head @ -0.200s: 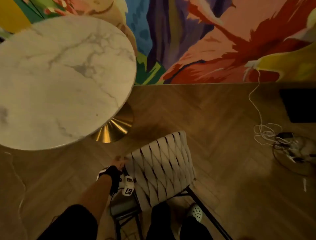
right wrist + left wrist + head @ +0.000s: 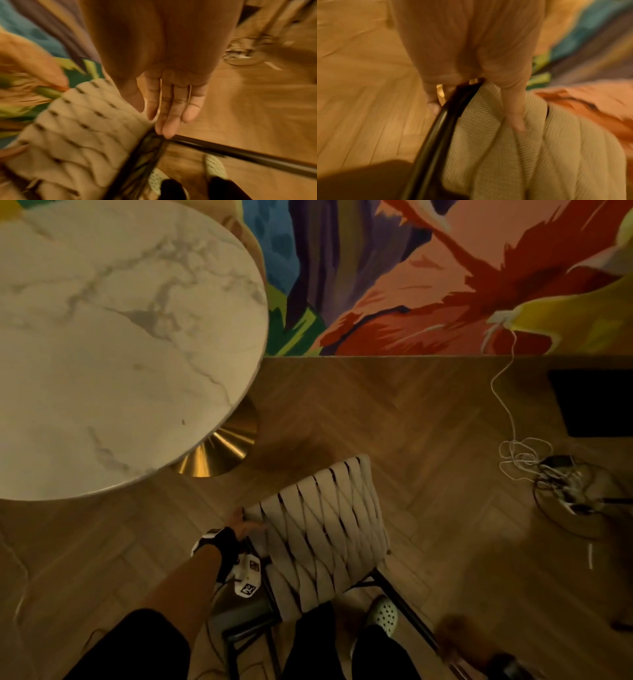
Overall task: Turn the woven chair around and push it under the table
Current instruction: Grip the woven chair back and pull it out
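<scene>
Head view: the left hand (image 2: 241, 525) is at the upper corner of the woven chair (image 2: 325, 535), at the end of the chair back nearest the bench (image 2: 120, 344); its fingers are too small there to read. Left wrist view settles it: the left hand (image 2: 471, 60) is closed on the chair (image 2: 539, 155), thumb (image 2: 515, 108) pressed into the beige weave, remaining fingers curled round the black frame tube (image 2: 436, 135) on the far side (tips only partly visible).

Right wrist view: the right hand (image 2: 171, 97) is open, fingers (image 2: 169, 119) straight and together, tips at the corner where the weave (image 2: 77, 135) meets the black frame (image 2: 240, 152). Contact cannot be confirmed owing to blur. This hand does not appear in the head view, which cuts it off.

The chair stands on the wooden floor (image 2: 411, 422), apart from the marble bench, beyond and left of the left hand, with its brass base (image 2: 219, 457) showing. White perforated shoes (image 2: 214, 166) lie below the right hand. All wrist views are motion-blurred.
</scene>
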Motion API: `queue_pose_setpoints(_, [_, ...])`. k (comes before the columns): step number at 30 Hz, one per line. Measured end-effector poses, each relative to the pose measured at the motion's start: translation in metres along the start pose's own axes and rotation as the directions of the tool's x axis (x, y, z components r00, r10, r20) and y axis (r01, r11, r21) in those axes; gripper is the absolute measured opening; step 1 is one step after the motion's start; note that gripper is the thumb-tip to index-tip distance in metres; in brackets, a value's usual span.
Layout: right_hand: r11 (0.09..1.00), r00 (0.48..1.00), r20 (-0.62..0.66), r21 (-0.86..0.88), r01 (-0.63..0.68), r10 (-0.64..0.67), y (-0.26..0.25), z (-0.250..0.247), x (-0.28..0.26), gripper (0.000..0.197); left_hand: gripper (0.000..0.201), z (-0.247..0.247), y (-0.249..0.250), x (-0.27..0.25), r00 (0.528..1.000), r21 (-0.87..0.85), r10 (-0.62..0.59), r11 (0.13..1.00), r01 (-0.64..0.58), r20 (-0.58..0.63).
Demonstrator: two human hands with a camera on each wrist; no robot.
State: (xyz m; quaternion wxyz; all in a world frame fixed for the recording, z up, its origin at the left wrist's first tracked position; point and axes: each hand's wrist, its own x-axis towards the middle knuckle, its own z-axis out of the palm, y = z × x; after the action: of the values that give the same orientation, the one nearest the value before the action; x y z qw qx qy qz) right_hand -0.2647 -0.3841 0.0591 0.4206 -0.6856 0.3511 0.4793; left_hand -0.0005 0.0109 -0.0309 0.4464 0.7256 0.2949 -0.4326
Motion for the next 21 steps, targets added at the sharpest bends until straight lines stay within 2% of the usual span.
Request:
queue_pose_setpoints(2, [0.990,0.998,-0.028,-0.129,0.054,-0.058,-0.058,0.001,0.007,0.030,0.106,0.002,0.004,-0.003,0.998,0.140,0.018,0.990,-0.026,0.061])
queue_pose_setpoints(3, [0.969,0.987,-0.031,-0.201,0.148,-0.157,-0.087,0.003,0.006,0.026,0.100,0.004,0.008,-0.014,0.996,0.192,0.044,0.980,-0.057,0.073])
queue_pose_setpoints(4, [0.924,0.960,-0.046,-0.287,0.253,-0.277,-0.115,0.004,0.009,0.021,0.083,0.009,0.013,-0.026,0.992,0.232,0.066,0.968,-0.090,0.109])
queue_pose_setpoints(5, [0.888,0.926,-0.046,-0.307,0.344,-0.374,-0.143,0.009,0.010,0.015,0.064,0.011,0.014,-0.041,0.986,0.275,0.077,0.954,-0.115,0.147])
queue_pose_setpoints(6, [0.844,0.880,-0.037,-0.304,0.441,-0.473,-0.170,0.012,0.010,0.011,0.054,0.017,0.015,-0.053,0.975,0.305,0.113,0.937,-0.169,0.191])
queue_pose_setpoints(7, [0.786,0.839,-0.015,-0.359,0.503,-0.544,-0.193,0.015,0.009,0.023,0.056,0.021,0.008,-0.059,0.966,0.325,0.135,0.923,-0.203,0.220])
queue_pose_setpoints(8, [0.708,0.801,0.026,-0.450,0.544,-0.599,-0.221,0.019,0.009,0.045,0.067,0.025,0.004,-0.068,0.958,0.328,0.148,0.918,-0.225,0.245])
queue_pose_setpoints(9, [0.591,0.773,0.097,-0.587,0.553,-0.627,-0.245,0.023,0.011,0.067,0.079,0.030,-0.004,-0.074,0.948,0.311,0.166,0.917,-0.250,0.271])
queue_pose_setpoints(10, [0.454,0.780,0.201,-0.716,0.530,-0.593,-0.267,0.027,0.012,0.084,0.084,0.033,-0.013,-0.078,0.932,0.298,0.199,0.909,-0.290,0.302])
queue_pose_setpoints(12, [0.211,0.849,0.377,-0.856,0.472,-0.369,-0.293,0.036,0.017,0.098,0.075,0.040,-0.019,-0.104,0.898,0.324,0.274,0.863,-0.387,0.345])
queue_pose_setpoints(13, [0.200,0.890,0.387,-0.877,0.436,-0.243,-0.297,0.038,0.020,0.092,0.069,0.039,-0.022,-0.115,0.885,0.344,0.300,0.838,-0.423,0.356])
queue_pose_setpoints(14, [0.241,0.917,0.377,-0.885,0.399,-0.131,-0.298,0.040,0.023,0.075,0.066,0.036,-0.026,-0.125,0.871,0.345,0.330,0.820,-0.456,0.365])
queue_pose_setpoints(15, [0.278,0.926,0.369,-0.884,0.376,-0.080,-0.296,0.041,0.025,0.055,0.066,0.031,-0.026,-0.132,0.865,0.358,0.343,0.806,-0.471,0.367])
queue_pose_setpoints(16, [0.319,0.928,0.368,-0.874,0.368,-0.062,-0.292,0.040,0.028,0.047,0.069,0.023,-0.023,-0.138,0.852,0.367,0.352,0.789,-0.492,0.387])
queue_pose_setpoints(18, [0.397,0.932,0.355,-0.848,0.351,-0.066,-0.278,0.038,0.023,0.053,0.063,0.003,-0.012,-0.154,0.847,0.434,0.326,0.747,-0.503,0.420])
queue_pose_setpoints(20, [0.406,0.932,0.332,-0.839,0.362,-0.145,-0.277,0.023,0.014,0.069,0.035,-0.020,0.009,-0.166,0.853,0.377,0.387,0.775,-0.507,0.350])
queue_pose_setpoints(21, [0.422,0.939,0.295,-0.839,0.343,-0.177,-0.278,0.011,0.010,0.069,0.026,-0.029,0.017,-0.173,0.854,0.328,0.431,0.793,-0.513,0.292])
